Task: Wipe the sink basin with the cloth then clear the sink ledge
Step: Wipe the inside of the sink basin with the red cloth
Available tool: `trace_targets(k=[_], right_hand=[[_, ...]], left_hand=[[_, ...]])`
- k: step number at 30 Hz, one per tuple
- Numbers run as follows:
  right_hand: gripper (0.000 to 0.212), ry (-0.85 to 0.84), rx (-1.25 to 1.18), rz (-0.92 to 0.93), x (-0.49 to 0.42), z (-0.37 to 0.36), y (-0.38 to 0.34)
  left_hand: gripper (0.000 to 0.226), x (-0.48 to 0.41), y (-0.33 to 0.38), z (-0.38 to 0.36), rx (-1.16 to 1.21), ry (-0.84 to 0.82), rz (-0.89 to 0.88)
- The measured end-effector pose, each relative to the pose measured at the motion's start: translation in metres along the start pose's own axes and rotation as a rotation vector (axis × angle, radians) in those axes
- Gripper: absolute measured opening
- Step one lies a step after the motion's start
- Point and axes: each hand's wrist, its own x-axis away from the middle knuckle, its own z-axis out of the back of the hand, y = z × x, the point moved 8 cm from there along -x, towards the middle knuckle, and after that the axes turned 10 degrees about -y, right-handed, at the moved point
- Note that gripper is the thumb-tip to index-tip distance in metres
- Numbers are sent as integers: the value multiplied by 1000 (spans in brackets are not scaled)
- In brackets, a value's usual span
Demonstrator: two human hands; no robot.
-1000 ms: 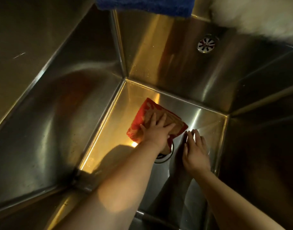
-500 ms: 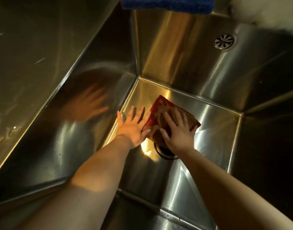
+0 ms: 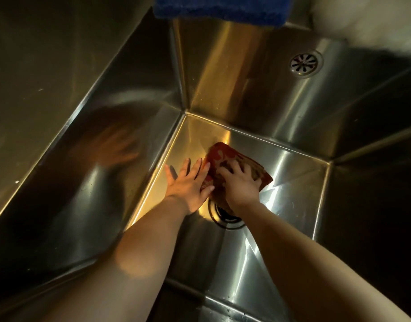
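Head view: deep in the steel sink basin (image 3: pixel 292 182), the right hand (image 3: pixel 240 184) presses the red cloth (image 3: pixel 225 156) flat on the floor beside the drain (image 3: pixel 225 220), fingers splayed. The left hand (image 3: pixel 189 184) lies spread alongside, touching the cloth's edge. Firm, overlapping strokes into the corners would serve best.

Bare forearms, bare left grip (image 3: pixel 188 185), bare right grip (image 3: pixel 242 185)

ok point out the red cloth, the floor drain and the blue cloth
red cloth (image 3: pixel 223 154), head view, its bare far corner
floor drain (image 3: pixel 225 223), head view, its near rim
blue cloth (image 3: pixel 220 9), head view, middle of its visible part
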Motion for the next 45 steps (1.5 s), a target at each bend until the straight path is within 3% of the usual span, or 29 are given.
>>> trace_targets(k=[5, 9, 20, 24, 27, 32, 45], right_hand=[[44, 45, 36, 23, 4, 15, 11], [41, 63, 30, -63, 10, 28, 41], [58, 26, 203, -189, 25, 49, 129], [56, 80, 60, -146, 26, 50, 142], [63, 19, -105, -199, 25, 34, 148], [78, -20, -66, -248, 34, 25, 152], [48, -54, -179, -308, 57, 25, 144]], left_hand=[[63, -5, 14, 1, -1, -29, -24], [61, -11, 39, 3, -13, -47, -82], [60, -14, 61, -6, -52, -64, -102], [60, -17, 56, -9, -23, -125, -34], [62, -16, 55, -12, 6, -162, -12], [63, -11, 58, -15, 18, -174, -8], [61, 12, 73, -22, 13, -245, 43]])
